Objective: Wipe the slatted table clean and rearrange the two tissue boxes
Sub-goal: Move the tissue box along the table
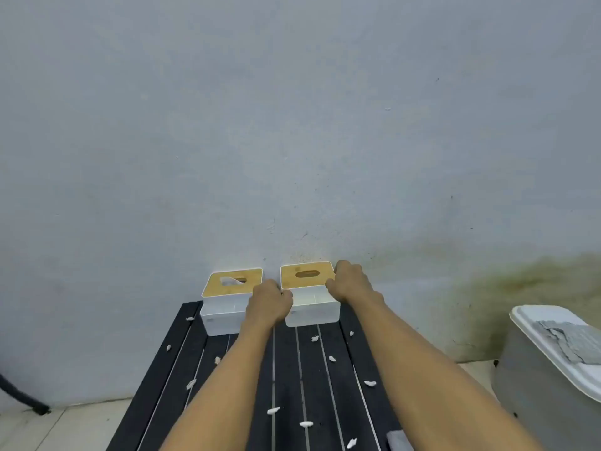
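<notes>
Tissue pokes from the slot of the left box (224,304), which stands at the far end of the table (286,369), against the wall. The left hand (268,302) curls round the left edge of the right box (312,307) and the right hand (349,283) clamps its right edge. This two-sided hold probably readies it for shifting so the slats can be wiped. Its slot looks dark, with no tissue showing. Scraps (273,410) litter the slats. Far right, a bin (536,369) carries a cloth (572,343) on its lid.
</notes>
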`<state>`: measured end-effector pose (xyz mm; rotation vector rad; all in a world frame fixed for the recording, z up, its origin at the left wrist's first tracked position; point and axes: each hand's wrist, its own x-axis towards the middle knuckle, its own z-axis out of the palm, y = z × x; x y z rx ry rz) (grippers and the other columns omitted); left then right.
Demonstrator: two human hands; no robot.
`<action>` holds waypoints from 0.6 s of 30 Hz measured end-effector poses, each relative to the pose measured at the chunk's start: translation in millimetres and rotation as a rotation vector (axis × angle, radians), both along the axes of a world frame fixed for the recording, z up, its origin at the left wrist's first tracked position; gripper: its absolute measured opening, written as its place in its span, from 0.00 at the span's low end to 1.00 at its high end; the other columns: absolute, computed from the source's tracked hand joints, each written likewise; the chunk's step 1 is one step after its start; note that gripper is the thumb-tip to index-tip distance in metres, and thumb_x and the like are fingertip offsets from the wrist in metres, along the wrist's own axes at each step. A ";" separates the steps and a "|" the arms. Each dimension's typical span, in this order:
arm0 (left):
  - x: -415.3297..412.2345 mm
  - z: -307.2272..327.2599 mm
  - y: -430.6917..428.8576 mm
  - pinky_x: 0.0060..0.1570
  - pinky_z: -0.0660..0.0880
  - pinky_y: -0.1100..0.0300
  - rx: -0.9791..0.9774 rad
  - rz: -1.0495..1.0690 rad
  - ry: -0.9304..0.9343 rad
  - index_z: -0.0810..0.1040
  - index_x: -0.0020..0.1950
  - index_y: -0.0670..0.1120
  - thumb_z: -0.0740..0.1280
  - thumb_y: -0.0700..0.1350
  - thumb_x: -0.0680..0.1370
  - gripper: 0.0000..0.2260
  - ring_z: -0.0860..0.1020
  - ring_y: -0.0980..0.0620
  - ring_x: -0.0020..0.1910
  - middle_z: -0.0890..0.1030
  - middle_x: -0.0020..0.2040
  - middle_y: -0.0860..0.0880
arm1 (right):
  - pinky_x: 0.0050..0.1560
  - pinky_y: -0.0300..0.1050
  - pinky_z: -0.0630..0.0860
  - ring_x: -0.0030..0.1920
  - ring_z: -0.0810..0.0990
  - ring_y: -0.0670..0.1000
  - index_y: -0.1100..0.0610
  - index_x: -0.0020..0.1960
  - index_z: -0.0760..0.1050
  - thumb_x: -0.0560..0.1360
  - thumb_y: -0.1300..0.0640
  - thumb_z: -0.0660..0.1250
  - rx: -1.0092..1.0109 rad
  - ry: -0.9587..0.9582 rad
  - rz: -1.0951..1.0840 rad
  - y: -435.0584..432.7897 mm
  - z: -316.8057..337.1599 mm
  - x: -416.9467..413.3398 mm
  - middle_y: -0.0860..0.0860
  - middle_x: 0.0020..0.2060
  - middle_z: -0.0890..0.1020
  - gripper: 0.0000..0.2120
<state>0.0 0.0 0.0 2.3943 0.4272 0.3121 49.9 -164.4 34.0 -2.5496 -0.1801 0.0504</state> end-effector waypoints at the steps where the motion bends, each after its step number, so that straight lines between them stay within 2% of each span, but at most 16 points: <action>1: 7.9 -9.1 0.8 0.36 0.66 0.55 -0.040 0.005 -0.002 0.71 0.39 0.44 0.61 0.46 0.77 0.09 0.73 0.46 0.39 0.75 0.39 0.46 | 0.46 0.47 0.68 0.49 0.70 0.55 0.58 0.66 0.68 0.80 0.59 0.60 -0.005 0.022 -0.008 0.6 -6.2 3.3 0.57 0.64 0.71 0.15; 4: 32.0 -38.1 5.9 0.39 0.68 0.55 -0.116 0.029 0.038 0.72 0.42 0.43 0.61 0.46 0.78 0.08 0.74 0.44 0.42 0.76 0.41 0.46 | 0.45 0.46 0.68 0.48 0.70 0.55 0.60 0.65 0.68 0.82 0.58 0.58 0.003 0.030 -0.056 0.1 -38.2 25.8 0.58 0.62 0.72 0.13; 6: 45.5 -56.8 9.0 0.45 0.74 0.53 -0.162 0.019 0.053 0.73 0.44 0.42 0.60 0.46 0.79 0.09 0.76 0.42 0.46 0.76 0.42 0.45 | 0.45 0.46 0.67 0.49 0.71 0.56 0.61 0.66 0.68 0.82 0.57 0.58 0.026 0.040 -0.074 1.9 -57.8 36.0 0.59 0.63 0.73 0.14; 8: 57.4 -72.3 13.0 0.50 0.79 0.46 -0.200 0.033 0.059 0.74 0.46 0.42 0.59 0.48 0.79 0.10 0.78 0.40 0.48 0.78 0.46 0.43 | 0.47 0.45 0.67 0.55 0.75 0.59 0.62 0.66 0.67 0.83 0.56 0.58 0.045 0.040 -0.072 4.7 -73.0 44.6 0.60 0.64 0.73 0.15; 10: 69.0 -86.5 15.9 0.51 0.80 0.45 -0.224 0.049 0.055 0.73 0.46 0.42 0.58 0.49 0.80 0.11 0.80 0.40 0.47 0.80 0.47 0.41 | 0.50 0.46 0.69 0.61 0.75 0.60 0.62 0.67 0.67 0.82 0.56 0.58 0.079 0.057 -0.080 7.9 -87.6 53.6 0.60 0.65 0.72 0.16; 12: 78.1 -94.9 16.6 0.51 0.80 0.46 -0.241 0.067 0.044 0.75 0.47 0.41 0.57 0.49 0.80 0.13 0.81 0.41 0.45 0.80 0.45 0.41 | 0.53 0.48 0.70 0.62 0.75 0.60 0.62 0.68 0.67 0.82 0.55 0.58 0.114 0.078 -0.096 11.3 -96.0 60.4 0.60 0.65 0.72 0.17; 15: 88.6 -105.4 19.0 0.50 0.80 0.45 -0.274 0.086 0.021 0.78 0.42 0.40 0.58 0.48 0.80 0.15 0.81 0.41 0.42 0.81 0.41 0.40 | 0.50 0.46 0.69 0.61 0.75 0.59 0.63 0.67 0.69 0.83 0.56 0.57 0.153 0.096 -0.121 13.9 -103.9 70.3 0.60 0.64 0.72 0.16; 18: 93.9 -112.9 19.2 0.49 0.79 0.47 -0.315 0.098 0.027 0.76 0.36 0.40 0.59 0.45 0.80 0.16 0.81 0.38 0.42 0.81 0.39 0.37 | 0.47 0.44 0.69 0.59 0.77 0.59 0.65 0.64 0.71 0.83 0.57 0.58 0.189 0.118 -0.155 13.8 -111.7 79.5 0.61 0.63 0.74 0.15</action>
